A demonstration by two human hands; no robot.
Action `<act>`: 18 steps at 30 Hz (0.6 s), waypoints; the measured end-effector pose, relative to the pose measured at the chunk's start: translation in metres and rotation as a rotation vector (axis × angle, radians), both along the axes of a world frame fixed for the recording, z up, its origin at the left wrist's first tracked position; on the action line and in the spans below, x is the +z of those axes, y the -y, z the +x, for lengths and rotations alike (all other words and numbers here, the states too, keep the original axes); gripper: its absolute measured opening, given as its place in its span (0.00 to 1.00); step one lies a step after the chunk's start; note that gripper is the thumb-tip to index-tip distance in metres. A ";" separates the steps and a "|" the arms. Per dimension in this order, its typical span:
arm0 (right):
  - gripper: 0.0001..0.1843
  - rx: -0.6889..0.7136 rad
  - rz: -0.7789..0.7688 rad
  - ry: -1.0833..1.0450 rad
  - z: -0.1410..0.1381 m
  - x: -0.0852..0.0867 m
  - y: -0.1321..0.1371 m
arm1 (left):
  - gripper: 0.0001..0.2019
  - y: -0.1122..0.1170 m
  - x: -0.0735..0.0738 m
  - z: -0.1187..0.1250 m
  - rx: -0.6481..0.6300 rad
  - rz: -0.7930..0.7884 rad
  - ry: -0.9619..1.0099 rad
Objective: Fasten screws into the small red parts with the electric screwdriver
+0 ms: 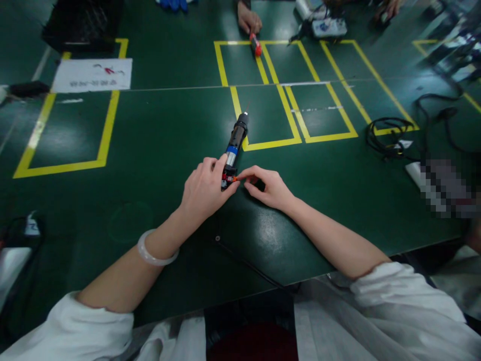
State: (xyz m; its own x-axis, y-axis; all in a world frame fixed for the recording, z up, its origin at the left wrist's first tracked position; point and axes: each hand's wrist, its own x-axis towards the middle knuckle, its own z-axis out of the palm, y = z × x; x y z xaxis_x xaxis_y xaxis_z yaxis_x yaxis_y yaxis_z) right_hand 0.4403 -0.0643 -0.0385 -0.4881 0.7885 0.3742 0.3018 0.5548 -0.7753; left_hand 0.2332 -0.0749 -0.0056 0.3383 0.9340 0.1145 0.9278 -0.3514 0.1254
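Note:
A slim electric screwdriver without its outer housing (236,138) lies on the green table, its black nose and thin bit pointing away from me. It has a silver motor with a blue band and small red and orange parts at the rear end. My left hand (205,188) is closed around that rear end, thumb and fingers on either side. My right hand (268,186) comes from the right, its index fingertip at the orange part (234,178) beside my left thumb. The right thumb stands apart from the index finger, with nothing seen between them.
A black cord (251,265) with a round plug lies near the front edge. Yellow tape marks (272,145) rectangles. A white sign (92,75) and a black bin (82,25) stand back left; a coiled cable (387,135) lies right. Across the table, another person's hand (248,19) holds a red-and-black tool (255,46).

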 end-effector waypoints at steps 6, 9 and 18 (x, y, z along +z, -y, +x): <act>0.14 0.024 -0.026 0.017 0.001 -0.001 0.000 | 0.32 -0.006 0.004 -0.007 -0.023 0.001 -0.099; 0.14 0.020 -0.051 -0.001 0.002 -0.002 -0.002 | 0.33 -0.016 0.006 -0.019 0.030 -0.009 -0.127; 0.11 0.031 -0.079 0.022 0.003 -0.001 -0.003 | 0.35 -0.060 0.017 -0.121 0.396 -0.136 -0.014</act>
State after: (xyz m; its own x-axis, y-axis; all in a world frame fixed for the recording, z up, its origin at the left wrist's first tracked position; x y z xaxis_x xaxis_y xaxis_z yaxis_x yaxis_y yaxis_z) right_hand 0.4436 -0.0610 -0.0396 -0.5206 0.7993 0.3003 0.3031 0.5018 -0.8102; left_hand 0.1121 -0.0154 0.0114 -0.0498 0.9985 -0.0208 0.9898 0.0521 0.1324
